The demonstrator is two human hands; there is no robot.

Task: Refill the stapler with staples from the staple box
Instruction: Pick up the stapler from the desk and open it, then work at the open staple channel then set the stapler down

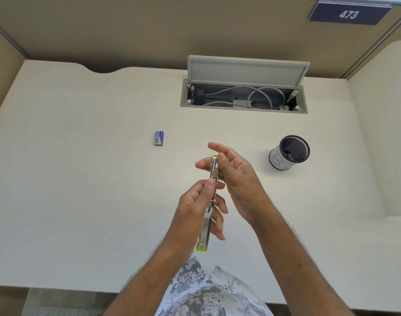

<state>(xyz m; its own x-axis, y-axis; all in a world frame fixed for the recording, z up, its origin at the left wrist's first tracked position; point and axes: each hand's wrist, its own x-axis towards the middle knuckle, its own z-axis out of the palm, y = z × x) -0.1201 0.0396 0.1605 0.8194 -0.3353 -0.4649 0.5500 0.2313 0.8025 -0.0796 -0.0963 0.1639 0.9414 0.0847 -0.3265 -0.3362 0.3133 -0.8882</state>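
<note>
A silver stapler [209, 215] with lime-green ends is held above the desk, swung open into one long line. My left hand [195, 208] grips its middle, thumb on top. My right hand [233, 176] holds the far end between thumb and fingers, with the index finger raised. A small blue staple box [159, 138] lies shut on the white desk [81, 179], well to the left of and beyond both hands. I cannot tell whether any staples are in the stapler's channel.
A black mesh pen cup [289, 152] with a white paper wrap stands to the right of my hands. At the back, an open cable tray [244, 96] with its lid up holds sockets and grey cables. Beige partition walls enclose the desk.
</note>
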